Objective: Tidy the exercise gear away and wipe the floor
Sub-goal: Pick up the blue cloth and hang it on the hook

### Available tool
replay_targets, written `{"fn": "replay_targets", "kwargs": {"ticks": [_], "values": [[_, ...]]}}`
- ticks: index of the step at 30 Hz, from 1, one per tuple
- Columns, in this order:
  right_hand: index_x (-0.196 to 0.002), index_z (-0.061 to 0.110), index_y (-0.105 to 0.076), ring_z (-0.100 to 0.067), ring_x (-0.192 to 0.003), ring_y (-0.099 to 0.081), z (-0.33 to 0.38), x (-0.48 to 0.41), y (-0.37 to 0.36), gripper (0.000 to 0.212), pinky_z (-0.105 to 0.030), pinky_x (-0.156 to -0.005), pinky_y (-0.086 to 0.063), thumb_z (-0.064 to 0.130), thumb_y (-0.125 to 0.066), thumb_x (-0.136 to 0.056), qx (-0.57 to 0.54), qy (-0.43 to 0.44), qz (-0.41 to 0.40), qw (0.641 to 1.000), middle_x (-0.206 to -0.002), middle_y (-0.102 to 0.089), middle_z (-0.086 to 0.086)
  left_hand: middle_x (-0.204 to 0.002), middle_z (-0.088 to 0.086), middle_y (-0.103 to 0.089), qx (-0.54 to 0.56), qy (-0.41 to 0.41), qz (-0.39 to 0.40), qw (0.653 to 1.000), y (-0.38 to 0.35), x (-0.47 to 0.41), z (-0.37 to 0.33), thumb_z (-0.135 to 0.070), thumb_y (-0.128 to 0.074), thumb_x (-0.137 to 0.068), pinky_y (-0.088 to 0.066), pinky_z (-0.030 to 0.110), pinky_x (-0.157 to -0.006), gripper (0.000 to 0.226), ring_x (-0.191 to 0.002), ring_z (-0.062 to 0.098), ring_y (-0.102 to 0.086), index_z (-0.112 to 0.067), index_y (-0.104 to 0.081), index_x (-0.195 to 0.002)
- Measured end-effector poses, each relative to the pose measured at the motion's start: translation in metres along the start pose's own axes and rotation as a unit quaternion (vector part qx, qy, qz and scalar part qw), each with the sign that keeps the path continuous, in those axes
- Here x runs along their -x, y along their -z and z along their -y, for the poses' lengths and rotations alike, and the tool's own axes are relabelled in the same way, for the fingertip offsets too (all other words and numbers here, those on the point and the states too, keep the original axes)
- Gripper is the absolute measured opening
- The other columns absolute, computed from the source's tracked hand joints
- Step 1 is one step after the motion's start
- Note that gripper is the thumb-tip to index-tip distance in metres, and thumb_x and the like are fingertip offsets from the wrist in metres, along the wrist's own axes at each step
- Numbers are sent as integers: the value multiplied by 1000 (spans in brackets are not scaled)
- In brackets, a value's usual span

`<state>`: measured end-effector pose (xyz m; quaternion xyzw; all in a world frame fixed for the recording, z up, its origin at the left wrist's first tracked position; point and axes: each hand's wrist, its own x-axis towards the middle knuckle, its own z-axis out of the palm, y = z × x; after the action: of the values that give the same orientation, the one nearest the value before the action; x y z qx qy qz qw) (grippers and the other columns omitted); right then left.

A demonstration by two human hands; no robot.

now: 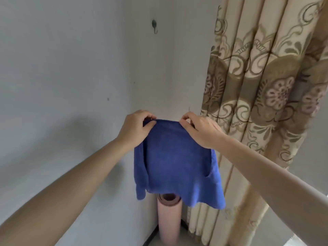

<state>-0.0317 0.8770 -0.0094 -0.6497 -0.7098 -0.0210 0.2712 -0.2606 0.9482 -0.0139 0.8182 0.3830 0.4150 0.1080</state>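
Pale grey walls meet in a corner, with a small wall hook [154,26] fixed high up and nothing hanging on it. Well below the hook, a person holds up a blue cloth [177,162]. The left hand [136,128] pinches one end of its top edge between thumb and curled fingers, and the right hand [198,130] pinches the other end the same way. The rest of the cloth hangs loose and slightly folded at the sides. Further below the hook, right in the corner, a rolled pink mat [169,222] stands upright on the floor, its top just under the cloth's hem. A patterned curtain [266,86] hangs to the right of the hook.

With the mat stowed, I'd say the gear is put away and the cloth is now the concern, most likely to be hung up. That would mean lifting it to the hook and gathering a bit of the edge over the prong, since I can't see a loop.
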Motion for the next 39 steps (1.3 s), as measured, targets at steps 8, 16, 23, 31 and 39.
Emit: {"fn": "replay_targets", "kwargs": {"ticks": [8,16,23,31,39], "values": [[-104,29,-70,-11,-86,-57,-76,-208,11,32,-31,-76,-48,51,-48,-98,-73,123,-64,988,-96,-59,10,-97,4,-66,-193,-20,-89,977,-24,-165,18,-15,-63,-93,-41,20,-78,14,-87,18,-61,-11,-72,-102],[-117,21,-65,-24,-92,-61,-70,-368,49,25,-32,-68,-42,26,-46,-101,-24,230,-187,955,-112,-62,-2,-92,8,-67,-429,-86,-184,880,23,-317,2,-20,-61,-93,-43,37,-62,13,-87,32,-60,-13,-70,-98],[-113,18,-67,-24,-96,-60,-41,-440,86,25,-30,-71,-41,24,-49,-97,-74,180,-272,942,-110,-64,-5,-92,14,-67,-548,-101,-239,795,54,-392,-10,-19,-52,-95,-29,39,-69,23,-93,37,-53,-12,-73,-101],[-113,15,-60,-23,-88,-60,-35,-457,46,21,-34,-67,-44,23,-47,-98,-94,184,-251,946,-105,-63,-5,-64,3,-55,-633,-163,-204,729,24,-387,29,-8,-73,-76,-27,32,-57,13,-64,25,-51,-15,-67,-66],[-110,21,-62,-3,-70,-55,-51,-424,-10,16,-15,-63,-43,28,-51,-101,-255,193,-250,914,-82,-58,14,-76,5,-58,-577,-219,-295,729,4,-363,68,-9,-63,-90,-30,37,-65,8,-70,26,-47,-12,-70,-87]]}}
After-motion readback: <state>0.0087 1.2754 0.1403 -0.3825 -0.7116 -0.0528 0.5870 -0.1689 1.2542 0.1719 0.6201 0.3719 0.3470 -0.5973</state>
